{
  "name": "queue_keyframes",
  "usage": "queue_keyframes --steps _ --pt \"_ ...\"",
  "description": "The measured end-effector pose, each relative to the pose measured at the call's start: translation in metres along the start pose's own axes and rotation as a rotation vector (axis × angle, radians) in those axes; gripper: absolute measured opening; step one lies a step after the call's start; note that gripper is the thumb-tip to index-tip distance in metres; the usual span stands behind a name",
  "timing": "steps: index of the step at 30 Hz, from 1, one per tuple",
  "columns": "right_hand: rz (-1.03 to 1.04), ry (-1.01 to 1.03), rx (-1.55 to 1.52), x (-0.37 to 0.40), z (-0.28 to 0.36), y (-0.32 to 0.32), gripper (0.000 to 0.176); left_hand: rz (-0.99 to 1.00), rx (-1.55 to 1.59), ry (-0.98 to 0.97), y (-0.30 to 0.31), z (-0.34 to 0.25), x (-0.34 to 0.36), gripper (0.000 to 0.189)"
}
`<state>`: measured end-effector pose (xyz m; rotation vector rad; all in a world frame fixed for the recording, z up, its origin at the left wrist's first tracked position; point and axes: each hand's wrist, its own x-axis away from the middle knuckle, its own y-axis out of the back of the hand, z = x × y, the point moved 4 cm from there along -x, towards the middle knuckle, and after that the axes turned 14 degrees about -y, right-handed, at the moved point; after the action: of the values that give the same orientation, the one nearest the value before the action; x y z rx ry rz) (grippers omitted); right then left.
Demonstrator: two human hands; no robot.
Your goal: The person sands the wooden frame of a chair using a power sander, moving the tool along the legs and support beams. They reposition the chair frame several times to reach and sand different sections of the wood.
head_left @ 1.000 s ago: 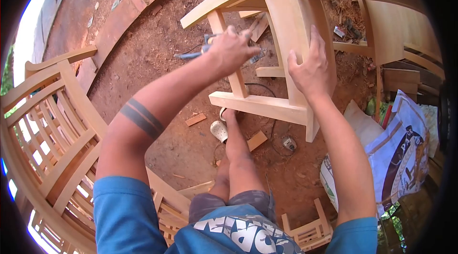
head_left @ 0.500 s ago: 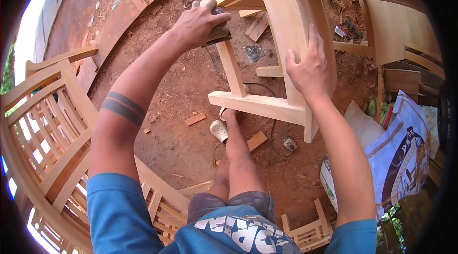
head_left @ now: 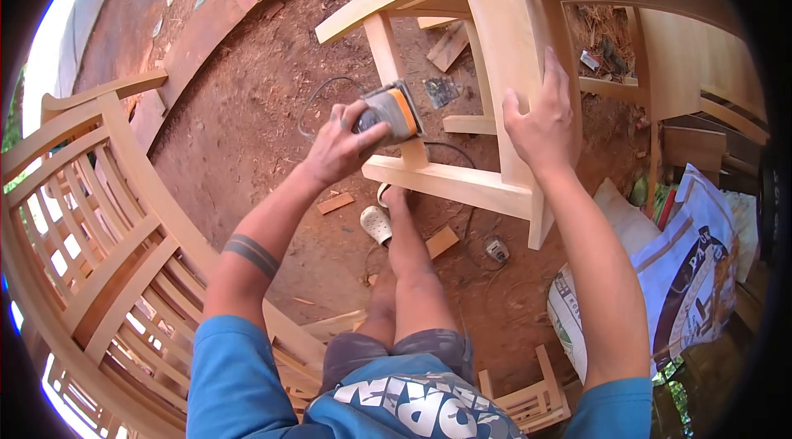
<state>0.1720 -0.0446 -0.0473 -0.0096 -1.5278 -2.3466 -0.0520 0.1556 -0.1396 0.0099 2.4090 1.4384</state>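
Observation:
My left hand [head_left: 348, 142] is wrapped round an orange and grey power sander [head_left: 394, 115]. The sander is at the slim crosspiece of a pale wooden chair frame [head_left: 450, 183], between its long curved arm and its lower rail. A cord loops away behind the tool. My right hand [head_left: 543, 121] lies against the broad upright board of the frame, thumb apart from the other fingers, which point up along the wood. The sander's underside cannot be made out.
A slatted wooden bench [head_left: 124, 266] fills the left side. Wood scraps, such as an offcut [head_left: 443, 242], and a small grey device [head_left: 497, 251] with a cord lie on the dirt. A printed sack [head_left: 685, 266] stands at the right.
My left hand and the sander have moved down and slightly right, from the end of the curved arm to the crosspiece. My right hand keeps nearly the same place on the board.

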Motion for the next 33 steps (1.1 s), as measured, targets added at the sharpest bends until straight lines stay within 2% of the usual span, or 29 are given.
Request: queue_keyframes --steps 3,6,10,13,21,29,33 --pt "-0.005 -0.009 0.012 0.001 0.001 0.0 0.081 -0.221 0.1 0.146 -0.009 -0.016 0.013 0.059" --pt "-0.046 0.044 0.042 -0.001 -0.004 -0.005 0.081 -0.362 0.241 0.606 -0.012 -0.003 0.009 0.067" --pt "-0.027 0.038 0.118 -0.002 -0.003 -0.004 0.081 -0.325 0.235 0.903 -0.003 0.041 -0.013 0.072" --pt "-0.024 0.03 0.117 -0.002 -0.002 -0.003 0.082 -0.304 0.258 1.043 0.006 0.066 -0.028 0.075" --pt "-0.029 0.072 0.092 -0.001 0.002 0.0 0.083 -0.283 0.237 1.108 0.024 0.11 -0.053 0.082" --pt "-0.042 0.086 0.113 -0.002 0.0 0.0 0.083 -0.214 0.167 1.12 0.019 0.133 -0.036 0.079" --pt "-0.034 0.081 0.106 -0.002 -0.001 -0.001 0.084 -0.222 0.27 1.125 0.018 0.139 -0.03 0.084"
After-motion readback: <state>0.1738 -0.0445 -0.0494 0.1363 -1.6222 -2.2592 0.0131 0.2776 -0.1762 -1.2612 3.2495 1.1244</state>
